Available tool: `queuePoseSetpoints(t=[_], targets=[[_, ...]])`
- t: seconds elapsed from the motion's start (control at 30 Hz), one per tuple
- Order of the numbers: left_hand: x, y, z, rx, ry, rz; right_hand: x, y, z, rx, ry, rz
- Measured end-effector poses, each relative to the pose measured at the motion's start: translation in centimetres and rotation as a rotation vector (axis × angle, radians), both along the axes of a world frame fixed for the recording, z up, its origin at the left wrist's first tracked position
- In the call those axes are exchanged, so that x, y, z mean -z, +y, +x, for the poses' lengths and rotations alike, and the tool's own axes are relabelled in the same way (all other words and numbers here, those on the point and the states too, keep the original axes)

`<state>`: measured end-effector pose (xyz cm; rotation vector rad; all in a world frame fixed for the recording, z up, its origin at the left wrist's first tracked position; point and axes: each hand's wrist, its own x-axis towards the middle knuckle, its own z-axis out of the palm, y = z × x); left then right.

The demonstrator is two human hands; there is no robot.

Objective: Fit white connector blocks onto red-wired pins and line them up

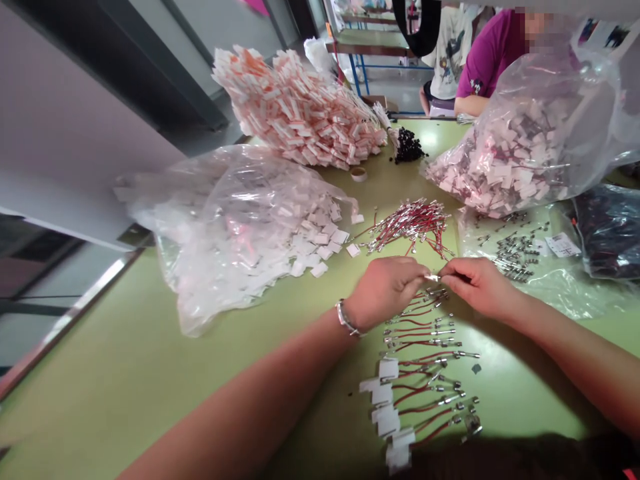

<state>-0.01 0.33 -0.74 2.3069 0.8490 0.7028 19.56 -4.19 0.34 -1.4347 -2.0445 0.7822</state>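
My left hand [387,293], with a bracelet on its wrist, has its thumb and fingers closed in a pinch. Opposite it, my right hand [470,283] pinches too. Between the fingertips shows a small shiny silvery piece [432,277], too small to name surely. Below the hands lies a column of red wires [417,343] with metal ends, several carrying small cylindrical fuses at the right. The nearest ones have white plastic housings [386,393] at their left ends. Just beyond the hands is a heap of loose red wires [413,225] with metal terminals.
A clear bag [225,233] spills white housings at the left. Behind stand a pile of white-and-orange pieces [305,113], black-tipped parts [409,145] and a tape roll [359,174]. Right are loose fuses [515,257], a full bag [520,153] and a dark bag [610,230]. A person [493,57] sits opposite.
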Motion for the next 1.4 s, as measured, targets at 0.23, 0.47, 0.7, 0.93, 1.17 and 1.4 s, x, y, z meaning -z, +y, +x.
queuePoseSetpoints(t=[0.23, 0.47, 0.7, 0.93, 1.17, 1.4], targets=[[0.9, 0.9, 0.1, 0.065, 0.110, 0.003, -0.6, 1.1, 1.0, 0.039, -0.171, -0.075], [0.0, 1.4, 0.2, -0.096, -0.132, -0.263, -0.4, 4.8, 7.7, 0.362, -0.707, 0.231], [-1.0, 1.3, -0.3, -0.202, -0.276, -0.568, 0.9, 5.3, 8.2, 0.242, -0.871, 0.176], [-0.4, 1.1, -0.1, -0.188, -0.403, -0.774, 0.2, 5.0, 7.1, 0.292, -0.857, 0.031], [-0.8, 1.0, 0.0, -0.156, -0.296, -0.725, 0.3, 4.9, 7.2, 0.330, -0.789, 0.034], [-0.6, 0.5, 0.5, -0.166, -0.315, -0.707, -1.5, 2.5, 3.3, 0.254, -0.285, 0.105]])
